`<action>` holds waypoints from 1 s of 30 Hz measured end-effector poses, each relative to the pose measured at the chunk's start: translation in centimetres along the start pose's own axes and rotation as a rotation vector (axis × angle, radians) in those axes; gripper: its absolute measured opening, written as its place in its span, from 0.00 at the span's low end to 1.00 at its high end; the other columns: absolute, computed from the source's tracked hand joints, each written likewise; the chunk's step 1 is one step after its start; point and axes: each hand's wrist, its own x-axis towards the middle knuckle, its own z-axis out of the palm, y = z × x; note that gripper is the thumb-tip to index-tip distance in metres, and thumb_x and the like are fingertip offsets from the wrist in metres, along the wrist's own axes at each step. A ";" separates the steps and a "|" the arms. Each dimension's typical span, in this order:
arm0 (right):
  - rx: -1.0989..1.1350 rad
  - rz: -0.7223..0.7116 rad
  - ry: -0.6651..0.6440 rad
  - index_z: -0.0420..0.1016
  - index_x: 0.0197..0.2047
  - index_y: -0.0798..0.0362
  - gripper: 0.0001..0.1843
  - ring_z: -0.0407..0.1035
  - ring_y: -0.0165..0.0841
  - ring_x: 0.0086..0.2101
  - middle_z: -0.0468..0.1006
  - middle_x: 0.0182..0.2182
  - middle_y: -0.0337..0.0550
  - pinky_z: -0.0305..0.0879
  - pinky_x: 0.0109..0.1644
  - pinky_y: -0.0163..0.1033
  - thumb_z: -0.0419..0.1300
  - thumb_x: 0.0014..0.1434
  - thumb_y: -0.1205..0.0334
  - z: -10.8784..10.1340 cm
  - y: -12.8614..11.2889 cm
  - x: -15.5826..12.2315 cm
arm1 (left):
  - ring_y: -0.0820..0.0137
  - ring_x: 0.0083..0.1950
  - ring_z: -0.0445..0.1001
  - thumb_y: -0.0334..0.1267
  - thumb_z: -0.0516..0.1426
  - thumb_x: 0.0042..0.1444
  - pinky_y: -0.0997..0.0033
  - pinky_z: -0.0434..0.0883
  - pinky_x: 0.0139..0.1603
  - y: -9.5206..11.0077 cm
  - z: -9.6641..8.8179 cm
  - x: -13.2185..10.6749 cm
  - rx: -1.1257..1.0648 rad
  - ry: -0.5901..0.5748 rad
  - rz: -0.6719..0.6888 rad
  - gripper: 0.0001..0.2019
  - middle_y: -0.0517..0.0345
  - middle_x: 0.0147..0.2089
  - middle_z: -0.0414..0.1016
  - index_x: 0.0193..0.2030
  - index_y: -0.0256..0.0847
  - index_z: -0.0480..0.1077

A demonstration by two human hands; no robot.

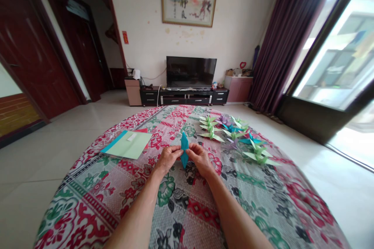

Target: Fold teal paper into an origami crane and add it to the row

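Note:
Between my two hands is a blue piece of folded origami paper (pixel 184 151), a narrow diamond standing lengthwise, pointed at the top and bottom. My left hand (pixel 168 157) pinches its left side near the middle. On the opposite side, my right hand (pixel 201 157) grips it with thumb and fingers closed. Some fingertips are hidden behind the paper. Several finished paper cranes (pixel 212 134) in green, purple and blue stand in rows to the right of my hands. Left of them lies a stack of square paper (pixel 125 146), light green on top with blue and red edges showing.
A round table with a flowered cloth (pixel 117 206) fills the foreground. Beyond it, a television (pixel 191 72) stands on a low black cabinet (pixel 187 98). Dark red doors (pixel 37 50) are at the left, and a purple curtain (pixel 289 39) hangs beside a glass door on the right.

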 end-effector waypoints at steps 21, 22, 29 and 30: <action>-0.056 -0.068 0.117 0.68 0.30 0.52 0.16 0.63 0.26 0.24 0.71 0.24 0.34 0.61 0.28 0.32 0.67 0.42 0.54 -0.1 1.7 0.4 | 0.70 0.28 0.73 0.43 0.59 0.45 0.74 0.67 0.29 -0.1 0.4 -0.3 0.036 0.007 0.000 0.17 0.57 0.30 0.79 0.41 0.37 0.76; -0.057 -0.072 0.120 0.68 0.30 0.52 0.16 0.63 0.26 0.23 0.71 0.24 0.34 0.60 0.28 0.32 0.67 0.42 0.54 -0.1 1.8 0.4 | 0.71 0.28 0.72 0.43 0.59 0.45 0.75 0.66 0.28 0.0 0.5 -0.3 0.043 0.014 -0.005 0.17 0.57 0.29 0.78 0.41 0.38 0.76; -0.030 -0.082 0.101 0.67 0.31 0.52 0.14 0.63 0.26 0.24 0.70 0.24 0.34 0.60 0.29 0.32 0.66 0.43 0.56 -0.2 2.2 0.5 | 0.74 0.24 0.69 0.43 0.61 0.43 0.76 0.64 0.26 0.4 0.7 -0.2 0.006 0.044 -0.044 0.14 0.60 0.25 0.76 0.34 0.36 0.76; -0.026 -0.085 0.102 0.67 0.31 0.52 0.14 0.63 0.26 0.24 0.70 0.24 0.33 0.60 0.29 0.32 0.66 0.43 0.57 -0.1 2.1 0.5 | 0.74 0.24 0.68 0.43 0.61 0.42 0.76 0.63 0.26 0.3 0.7 -0.2 -0.008 0.048 -0.048 0.13 0.61 0.24 0.75 0.33 0.36 0.76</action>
